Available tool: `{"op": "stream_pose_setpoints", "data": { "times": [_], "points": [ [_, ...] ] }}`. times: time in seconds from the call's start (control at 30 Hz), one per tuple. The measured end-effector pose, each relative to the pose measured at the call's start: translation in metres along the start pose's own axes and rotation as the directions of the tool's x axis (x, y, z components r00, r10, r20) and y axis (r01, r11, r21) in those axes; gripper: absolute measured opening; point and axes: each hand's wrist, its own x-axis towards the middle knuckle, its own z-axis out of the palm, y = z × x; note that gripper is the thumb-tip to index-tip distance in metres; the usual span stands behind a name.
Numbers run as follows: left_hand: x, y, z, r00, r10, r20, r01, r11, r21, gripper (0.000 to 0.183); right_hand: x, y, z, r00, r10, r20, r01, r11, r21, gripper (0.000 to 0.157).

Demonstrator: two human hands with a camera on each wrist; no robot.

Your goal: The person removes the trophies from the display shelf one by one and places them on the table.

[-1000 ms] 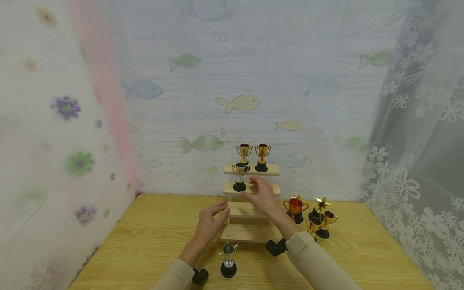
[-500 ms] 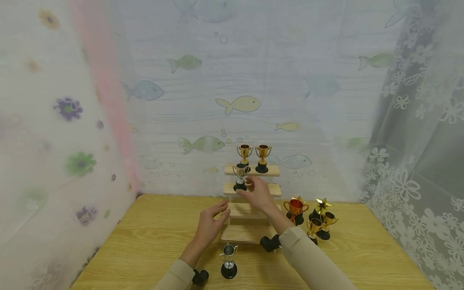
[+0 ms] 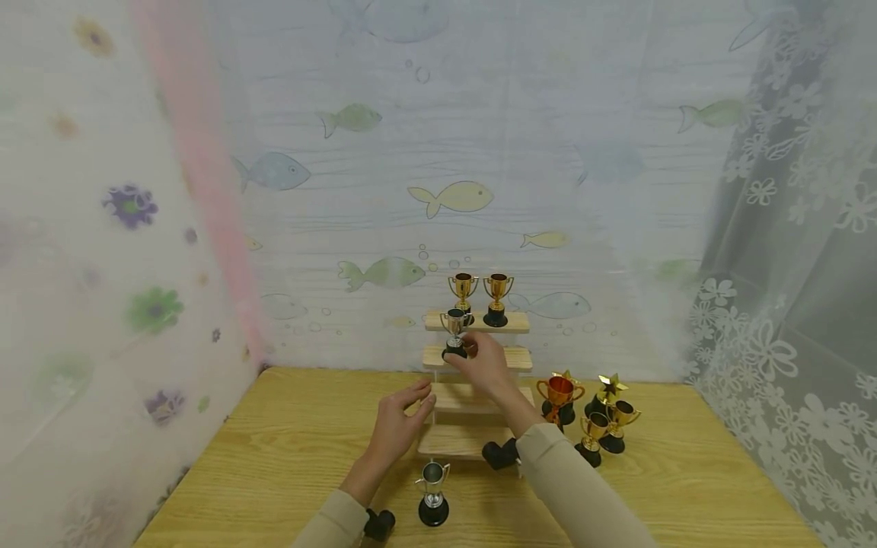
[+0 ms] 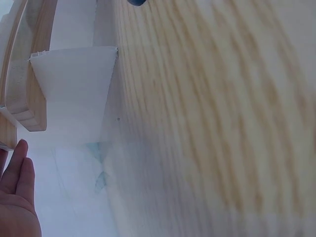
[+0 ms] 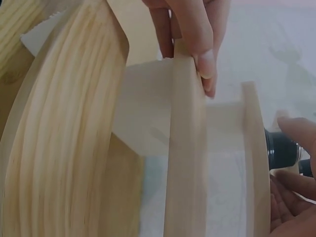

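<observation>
One silver trophy [image 3: 455, 323] with a black base stands upright on the left part of the second shelf [image 3: 518, 358] of a wooden stand [image 3: 448, 439], and in my feed the right hand [image 3: 485, 367] pinches that base between thumb and fingers. I see the left hand [image 3: 397, 422] with fingers mostly extended, touching the left end of the third shelf [image 3: 462, 396]. Two gold trophies [image 3: 498, 285] stand on the top shelf [image 3: 518, 323], and another silver cup [image 3: 433, 495] stands upright on the table [image 3: 288, 441] in front.
</observation>
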Motion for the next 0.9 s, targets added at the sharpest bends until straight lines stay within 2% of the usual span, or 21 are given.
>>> {"op": "stream_pose_setpoints", "data": {
  "times": [0.43, 0.9],
  "points": [
    [-0.0002, -0.0002, 0.0006, 1.0, -0.007, -0.004, 0.007, 1.0, 0.008, 0.034, 0.0022, 0.0019, 0.0088, 0.998, -0.003, -0.068, 0.004, 1.0, 0.005, 0.048],
    [-0.0001, -0.0025, 0.001, 1.0, 0.008, -0.012, -0.008, 1.0, 0.006, 0.034, -0.0001, -0.0013, 0.0096, 0.995, -0.02, -0.095, 0.023, 0.999, 0.029, 0.047]
  ]
}}
